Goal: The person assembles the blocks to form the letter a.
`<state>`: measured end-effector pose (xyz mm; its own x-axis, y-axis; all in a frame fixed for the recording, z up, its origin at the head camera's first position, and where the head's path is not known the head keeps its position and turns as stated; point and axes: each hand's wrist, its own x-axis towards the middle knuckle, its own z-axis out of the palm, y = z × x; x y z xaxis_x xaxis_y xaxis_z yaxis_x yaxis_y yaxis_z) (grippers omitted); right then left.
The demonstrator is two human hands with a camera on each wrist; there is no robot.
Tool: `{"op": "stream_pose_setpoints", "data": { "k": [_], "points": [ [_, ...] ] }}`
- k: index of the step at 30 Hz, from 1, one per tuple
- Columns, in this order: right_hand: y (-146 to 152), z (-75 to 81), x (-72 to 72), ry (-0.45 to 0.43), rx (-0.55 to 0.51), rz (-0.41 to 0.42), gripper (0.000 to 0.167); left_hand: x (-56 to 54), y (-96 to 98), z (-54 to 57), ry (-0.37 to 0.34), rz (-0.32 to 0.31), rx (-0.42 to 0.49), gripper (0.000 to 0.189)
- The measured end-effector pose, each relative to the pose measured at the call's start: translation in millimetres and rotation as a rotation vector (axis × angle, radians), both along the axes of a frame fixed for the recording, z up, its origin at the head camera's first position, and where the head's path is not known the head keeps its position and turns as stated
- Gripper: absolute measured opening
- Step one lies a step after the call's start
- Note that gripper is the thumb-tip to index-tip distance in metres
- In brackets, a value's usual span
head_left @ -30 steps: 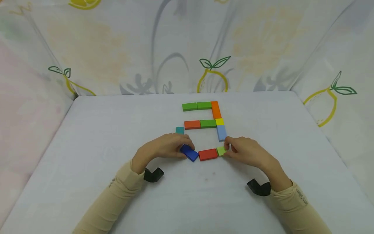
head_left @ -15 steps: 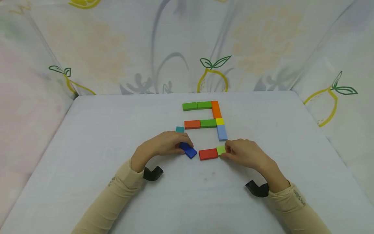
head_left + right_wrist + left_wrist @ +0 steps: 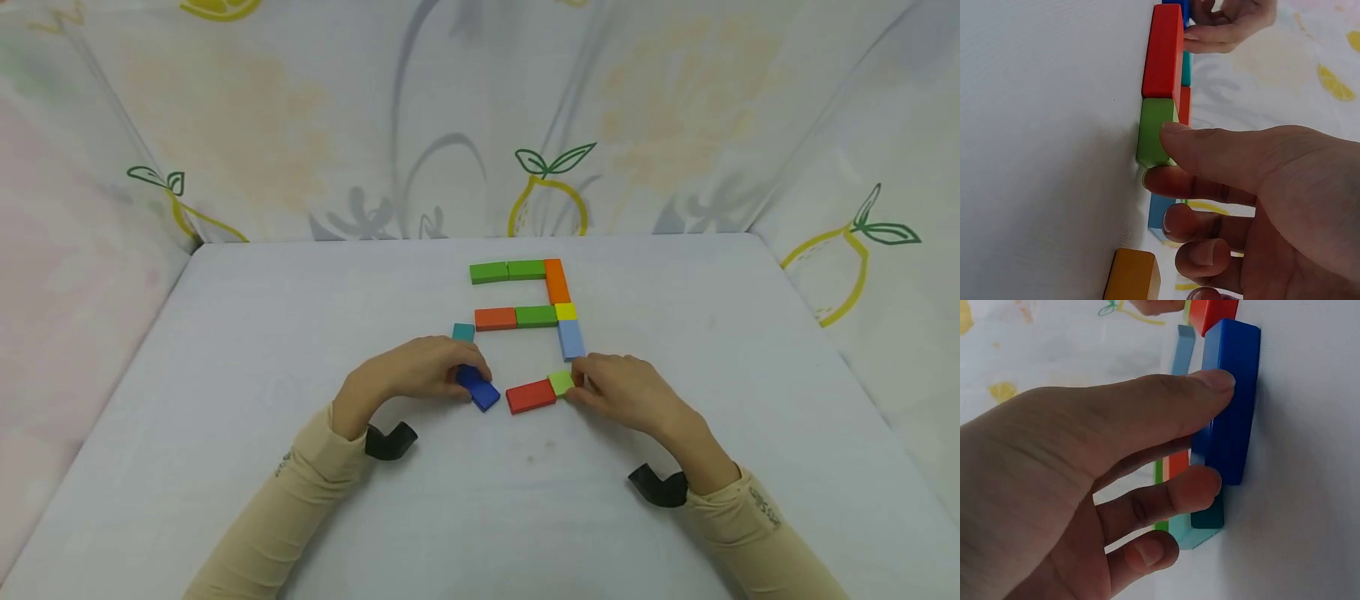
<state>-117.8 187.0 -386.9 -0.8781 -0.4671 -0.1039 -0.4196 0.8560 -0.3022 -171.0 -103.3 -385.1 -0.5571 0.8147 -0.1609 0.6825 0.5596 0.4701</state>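
Note:
My left hand (image 3: 416,367) pinches a dark blue block (image 3: 483,396) lying aslant on the table; in the left wrist view the thumb presses along the blue block's (image 3: 1235,412) side. With my right hand (image 3: 630,387) I pinch a small light green block (image 3: 560,382), thumb on its near face. That block touches the right end of a red block (image 3: 531,397), set slightly askew to it. A gap separates the red and dark blue blocks. Behind my left hand a teal block (image 3: 463,332) is partly hidden. A yellow-orange block (image 3: 1132,278) shows only in the right wrist view.
Two green blocks (image 3: 507,271) and an orange block (image 3: 557,282) form the far row and side. A middle row has an orange-red block (image 3: 495,319), a green block (image 3: 536,317) and a yellow block (image 3: 566,312), with a light blue block (image 3: 572,340) below. White cloth covers the table (image 3: 225,350).
The left hand has drawn the dark blue block left, off the red block's corner. The light green block and the red block have shifted slightly left with the right hand, the red one tilting a little.

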Motion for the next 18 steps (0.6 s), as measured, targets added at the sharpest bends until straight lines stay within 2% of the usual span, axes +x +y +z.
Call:
{"op": "stream_pose_setpoints", "data": {
  "k": [6,13,15,18],
  "points": [
    [0,0.8,-0.7,-0.011,-0.002,-0.015,0.014,15.2,18.1,1.7,0.104,0.015,0.014,0.029],
    [12,9.2,-6.1,-0.058,-0.066,0.023,0.013,38.4,51.7,-10.9,0.351,-0.043,0.043,0.042],
    [20,13.8,-7.3,-0.084,-0.075,0.019,0.014,44.3,60.1,-15.4,0.388,-0.058,0.012,0.047],
    [34,19.9,-8.7,-0.142,-0.047,-0.018,0.018,51.2,70.7,-20.2,0.392,-0.06,-0.04,0.054]
  ]
}}
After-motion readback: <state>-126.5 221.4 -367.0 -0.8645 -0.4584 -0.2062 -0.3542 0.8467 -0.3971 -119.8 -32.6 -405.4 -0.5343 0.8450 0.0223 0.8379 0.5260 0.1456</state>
